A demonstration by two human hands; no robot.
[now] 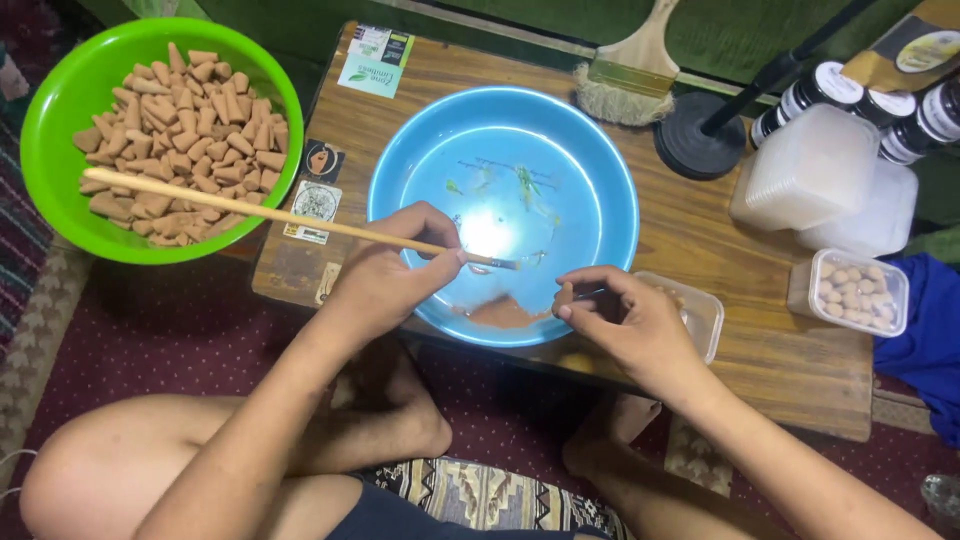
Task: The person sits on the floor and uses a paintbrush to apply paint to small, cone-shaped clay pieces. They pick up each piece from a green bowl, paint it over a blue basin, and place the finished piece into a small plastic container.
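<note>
head view looks down: left hand [385, 280] has its fingers [440, 262] curled tight round a long thin wooden brush [290, 215], whose handle runs back past the knuckles over a green bowl [60, 100] of brown cones [180, 130], while its tip pokes just beyond the fingertips into a blue basin [600, 180]. right hand [630, 325] pinches a small brown cone [563, 296] between thumb and forefinger, other fingers loosely bent. brown powder [500, 313] lies between both hands' fingertips.

Bowl of cones [160, 140] left of basin [590, 160], lidded tubs [815, 170] right
</note>
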